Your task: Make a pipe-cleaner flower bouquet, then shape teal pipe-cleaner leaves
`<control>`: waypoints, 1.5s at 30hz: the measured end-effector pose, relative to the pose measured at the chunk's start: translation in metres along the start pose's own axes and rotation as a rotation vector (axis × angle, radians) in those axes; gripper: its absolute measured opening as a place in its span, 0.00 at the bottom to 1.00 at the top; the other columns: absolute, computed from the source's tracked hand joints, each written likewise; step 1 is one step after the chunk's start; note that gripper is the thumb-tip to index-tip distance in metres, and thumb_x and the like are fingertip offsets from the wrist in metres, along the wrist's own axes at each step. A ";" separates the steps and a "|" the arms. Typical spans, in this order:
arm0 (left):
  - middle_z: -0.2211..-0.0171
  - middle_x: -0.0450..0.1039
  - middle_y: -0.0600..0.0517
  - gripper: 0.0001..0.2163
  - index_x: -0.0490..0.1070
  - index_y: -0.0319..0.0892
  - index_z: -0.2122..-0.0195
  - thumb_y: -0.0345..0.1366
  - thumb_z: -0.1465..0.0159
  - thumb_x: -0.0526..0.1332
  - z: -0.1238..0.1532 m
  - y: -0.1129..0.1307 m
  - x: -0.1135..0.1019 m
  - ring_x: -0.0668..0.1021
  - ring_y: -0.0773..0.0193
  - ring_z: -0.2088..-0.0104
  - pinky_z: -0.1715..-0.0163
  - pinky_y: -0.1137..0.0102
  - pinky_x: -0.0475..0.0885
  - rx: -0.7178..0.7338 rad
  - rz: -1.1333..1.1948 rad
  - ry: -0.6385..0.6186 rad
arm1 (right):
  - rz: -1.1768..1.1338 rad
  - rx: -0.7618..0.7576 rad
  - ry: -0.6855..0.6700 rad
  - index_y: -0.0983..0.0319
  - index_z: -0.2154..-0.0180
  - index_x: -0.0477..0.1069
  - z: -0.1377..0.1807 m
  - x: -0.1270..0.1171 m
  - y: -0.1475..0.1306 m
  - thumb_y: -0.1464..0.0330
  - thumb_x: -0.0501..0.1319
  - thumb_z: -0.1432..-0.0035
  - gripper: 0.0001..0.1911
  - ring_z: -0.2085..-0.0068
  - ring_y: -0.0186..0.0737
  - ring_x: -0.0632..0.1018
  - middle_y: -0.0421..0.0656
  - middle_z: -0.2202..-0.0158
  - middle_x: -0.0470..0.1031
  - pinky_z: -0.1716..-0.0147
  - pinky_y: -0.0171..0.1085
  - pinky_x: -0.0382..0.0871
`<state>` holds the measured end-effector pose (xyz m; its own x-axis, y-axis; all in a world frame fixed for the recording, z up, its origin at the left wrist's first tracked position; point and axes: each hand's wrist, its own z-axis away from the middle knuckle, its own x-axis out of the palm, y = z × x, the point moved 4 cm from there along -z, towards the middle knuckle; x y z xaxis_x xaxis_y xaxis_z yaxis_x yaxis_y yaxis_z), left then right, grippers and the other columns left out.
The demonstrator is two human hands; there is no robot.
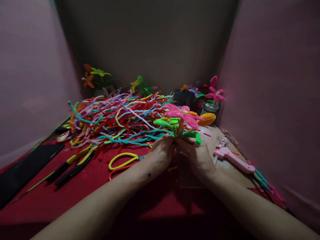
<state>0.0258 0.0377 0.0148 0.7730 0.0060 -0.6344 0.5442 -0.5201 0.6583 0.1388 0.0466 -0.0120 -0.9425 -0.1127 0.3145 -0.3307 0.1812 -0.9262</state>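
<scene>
Between my two hands stands a pipe-cleaner flower with pink petals, a pale centre, an orange-brown stem and bright green leaves. The fingers of my left hand are closed at the stem's base. My right hand pinches the same spot from the other side, just below the right leaf. The lower end of the stem is hidden by my fingers. Left of my left hand lie scissors with a yellow and an orange handle loop. A pink glue gun rests to the right of my right hand.
A big heap of coloured pipe cleaners covers the table's back. Pliers and a black flat object lie at left. A board is under the glue gun. Finished flowers stand along the back. Pink walls flank both sides.
</scene>
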 end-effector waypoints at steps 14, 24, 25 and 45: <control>0.83 0.56 0.57 0.16 0.59 0.39 0.83 0.40 0.40 0.53 0.002 0.003 -0.003 0.60 0.72 0.80 0.77 0.73 0.55 -0.241 0.710 0.017 | 0.142 -0.144 0.065 0.62 0.71 0.76 0.009 0.008 -0.011 0.65 0.62 0.53 0.08 0.67 0.39 0.72 0.41 0.69 0.75 0.65 0.39 0.66; 0.82 0.62 0.55 0.11 0.68 0.36 0.79 0.37 0.43 0.59 0.003 -0.002 -0.004 0.60 0.74 0.81 0.80 0.74 0.54 -0.238 0.978 0.103 | 0.221 -0.146 -0.101 0.59 0.71 0.76 0.012 0.012 -0.031 0.66 0.61 0.50 0.06 0.67 0.36 0.70 0.39 0.71 0.73 0.63 0.37 0.64; 0.83 0.62 0.55 0.11 0.68 0.36 0.79 0.36 0.43 0.59 0.003 -0.001 -0.005 0.60 0.74 0.81 0.80 0.74 0.54 -0.222 0.982 0.097 | 0.207 -0.134 -0.123 0.59 0.71 0.76 0.011 0.011 -0.031 0.66 0.61 0.50 0.05 0.67 0.35 0.70 0.38 0.72 0.73 0.62 0.37 0.64; 0.82 0.57 0.57 0.12 0.63 0.40 0.78 0.37 0.39 0.51 0.004 0.016 -0.011 0.60 0.71 0.80 0.78 0.73 0.57 -0.219 0.528 -0.026 | -0.102 0.027 -0.184 0.60 0.75 0.75 0.003 0.013 -0.019 0.68 0.64 0.54 0.03 0.74 0.36 0.71 0.39 0.80 0.72 0.67 0.39 0.68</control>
<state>0.0251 0.0260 0.0308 0.9516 -0.2296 -0.2044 0.1431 -0.2578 0.9555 0.1333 0.0391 0.0094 -0.8786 -0.3065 0.3663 -0.4206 0.1333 -0.8974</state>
